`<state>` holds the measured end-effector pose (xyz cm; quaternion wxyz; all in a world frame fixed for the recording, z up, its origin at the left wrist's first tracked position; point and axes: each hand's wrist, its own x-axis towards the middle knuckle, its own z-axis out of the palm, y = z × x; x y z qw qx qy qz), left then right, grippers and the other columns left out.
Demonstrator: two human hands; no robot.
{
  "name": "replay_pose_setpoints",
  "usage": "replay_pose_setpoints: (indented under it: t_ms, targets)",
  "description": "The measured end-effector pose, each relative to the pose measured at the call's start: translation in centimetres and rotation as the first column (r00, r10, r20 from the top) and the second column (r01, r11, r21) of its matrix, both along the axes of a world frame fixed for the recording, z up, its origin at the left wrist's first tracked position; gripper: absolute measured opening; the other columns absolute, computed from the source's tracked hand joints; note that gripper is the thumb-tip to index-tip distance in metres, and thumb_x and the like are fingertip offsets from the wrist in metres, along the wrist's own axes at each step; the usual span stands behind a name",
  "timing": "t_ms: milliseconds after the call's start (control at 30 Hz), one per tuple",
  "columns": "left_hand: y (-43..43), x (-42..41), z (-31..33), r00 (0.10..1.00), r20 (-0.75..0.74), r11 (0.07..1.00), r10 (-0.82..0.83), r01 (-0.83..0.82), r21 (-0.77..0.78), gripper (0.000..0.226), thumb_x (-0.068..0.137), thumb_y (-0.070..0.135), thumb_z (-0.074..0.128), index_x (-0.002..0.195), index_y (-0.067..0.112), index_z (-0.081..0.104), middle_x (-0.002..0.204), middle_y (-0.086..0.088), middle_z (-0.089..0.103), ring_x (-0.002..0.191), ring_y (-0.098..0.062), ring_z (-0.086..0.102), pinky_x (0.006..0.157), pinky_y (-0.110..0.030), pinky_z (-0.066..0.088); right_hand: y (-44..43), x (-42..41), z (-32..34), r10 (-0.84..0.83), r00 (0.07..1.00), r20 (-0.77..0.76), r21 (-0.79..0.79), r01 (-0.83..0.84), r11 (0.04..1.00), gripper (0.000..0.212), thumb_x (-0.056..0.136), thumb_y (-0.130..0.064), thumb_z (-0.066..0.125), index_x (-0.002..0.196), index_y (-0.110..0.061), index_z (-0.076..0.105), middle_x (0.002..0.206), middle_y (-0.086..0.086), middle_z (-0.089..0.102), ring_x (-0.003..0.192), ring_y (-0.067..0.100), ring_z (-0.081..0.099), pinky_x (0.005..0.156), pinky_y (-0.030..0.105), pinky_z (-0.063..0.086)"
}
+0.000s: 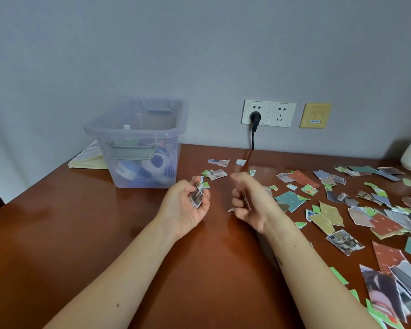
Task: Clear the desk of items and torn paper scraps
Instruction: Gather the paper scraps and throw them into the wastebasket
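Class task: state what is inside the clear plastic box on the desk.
Through the clear box wall show a white round tub, a blue-and-white soft item and a white slip poking up. Whatever lies beneath or behind them is covered.

A white double wall socket sits on the grey-blue painted wall, with a black plug in its left outlet. A yellowed square wall plate is just right of it.
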<state>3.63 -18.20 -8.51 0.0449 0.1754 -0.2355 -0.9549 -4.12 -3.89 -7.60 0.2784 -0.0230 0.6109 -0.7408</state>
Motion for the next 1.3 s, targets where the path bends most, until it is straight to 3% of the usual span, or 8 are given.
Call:
replay_pose_setpoints:
  t_ms: [167, 467, 600, 700, 800, 967, 1133, 1300]
  targets:
    - [-0.6, -0.3, -0.6, 0.995, 0.026, 0.995, -0.094, 0.094, 0.015, 0.018, 0.087, 0.025, 0.055, 0.072, 0.016, 0.052, 0.06, 0.004, 0.04, 0.048, -0.006, 0.041, 0.04, -0.012, 0.034, 0.6, -0.5, -0.5, 0.206, 0.771, -0.602, 0.595, 0.262, 0.76, 0.014, 0.079, -0.02, 0.07, 0.071, -0.022, 0.058, 0.063, -0.01, 0.055, 0.06, 0.01, 0.055, 0.059, 0.027, 0.047]
    - [-0.8, -0.7, -1.1, 0.996, 0.05, 0.994, -0.072, 0.076, -0.082, 0.034, 0.088, 0.033, 0.06, 0.061, 0.021, 0.044, 0.05, 0.008, 0.023, 0.032, -0.004, 0.026, 0.03, -0.013, 0.02, 1.6, -0.4, -0.1, 0.483, 0.795, -0.368, 0.87, 0.111, 0.481, 0.019, 0.084, -0.033, 0.067, 0.071, -0.02, 0.072, 0.07, -0.004, 0.071, 0.075, 0.012, 0.066, 0.082, 0.039, 0.056]
    - [-1.0, -0.8, -1.2, 0.998, 0.044, 0.991, -0.04, 0.045, -0.124, 0.037, 0.09, 0.03, 0.059, 0.059, 0.022, 0.041, 0.049, 0.008, 0.023, 0.034, -0.004, 0.026, 0.031, -0.014, 0.022, 1.1, -0.1, -0.5, 0.487, 0.764, -0.425, 0.837, 0.125, 0.533, 0.021, 0.086, -0.028, 0.065, 0.065, -0.023, 0.065, 0.067, -0.003, 0.067, 0.06, 0.009, 0.06, 0.063, 0.029, 0.053]
    - [-1.1, -0.9, -1.2, 0.999, 0.043, 0.987, -0.002, 0.009, -0.16, 0.037, 0.091, 0.027, 0.058, 0.06, 0.022, 0.038, 0.049, 0.008, 0.022, 0.036, -0.005, 0.027, 0.032, -0.014, 0.024, 0.4, 0.3, -1.0, 0.309, 0.853, -0.42, 0.575, -0.014, 0.818, 0.02, 0.089, -0.021, 0.063, 0.071, -0.016, 0.059, 0.058, 0.0, 0.051, 0.038, 0.009, 0.033, 0.038, 0.02, 0.027]
    - [-1.5, -0.8, -1.1, 0.998, 0.062, 0.987, 0.02, -0.01, -0.163, 0.034, 0.09, 0.027, 0.059, 0.063, 0.022, 0.039, 0.05, 0.008, 0.023, 0.038, -0.006, 0.026, 0.033, -0.014, 0.022, -0.5, 0.9, -0.8, 0.131, 0.988, -0.084, 0.057, -0.126, 0.99, 0.008, 0.092, -0.011, 0.054, 0.084, -0.01, 0.053, 0.059, -0.001, 0.057, 0.037, 0.006, 0.021, 0.032, 0.015, 0.015]
    - [-2.3, -0.9, -0.8, 0.994, 0.101, 0.976, -0.03, 0.051, -0.211, 0.023, 0.088, 0.027, 0.058, 0.07, 0.02, 0.046, 0.057, 0.007, 0.028, 0.04, -0.006, 0.026, 0.033, -0.015, 0.017, -0.8, 1.0, -1.2, 0.1, 0.933, 0.345, -0.402, 0.05, 0.914, 0.014, 0.086, -0.006, 0.04, 0.078, -0.013, 0.05, 0.064, 0.002, 0.048, 0.034, 0.007, 0.023, 0.031, 0.011, 0.013]
    - [-2.6, -2.6, -0.2, 0.987, 0.153, 0.895, 0.05, 0.024, -0.446, 0.028, 0.089, 0.027, 0.06, 0.07, 0.021, 0.04, 0.056, 0.007, 0.026, 0.039, -0.005, 0.02, 0.031, -0.015, 0.014, -1.5, -0.1, -0.9, 0.042, 0.965, 0.258, -0.216, 0.015, 0.976, 0.032, 0.084, -0.029, 0.055, 0.057, -0.021, 0.039, 0.056, -0.004, 0.033, 0.039, 0.007, 0.018, 0.033, 0.013, 0.01]
    - [-2.7, -5.1, 0.3, 0.97, 0.196, 0.409, 0.142, 0.122, -0.904, 0.013, 0.087, 0.024, 0.066, 0.087, 0.013, 0.059, 0.065, 0.002, 0.041, 0.048, -0.008, 0.032, 0.04, -0.02, 0.023, -4.3, -2.2, 0.2, 0.007, 0.943, -0.331, 0.244, 0.079, 0.967, 0.029, 0.089, -0.024, 0.061, 0.064, -0.017, 0.049, 0.048, -0.007, 0.035, 0.036, 0.007, 0.025, 0.038, 0.018, 0.018]
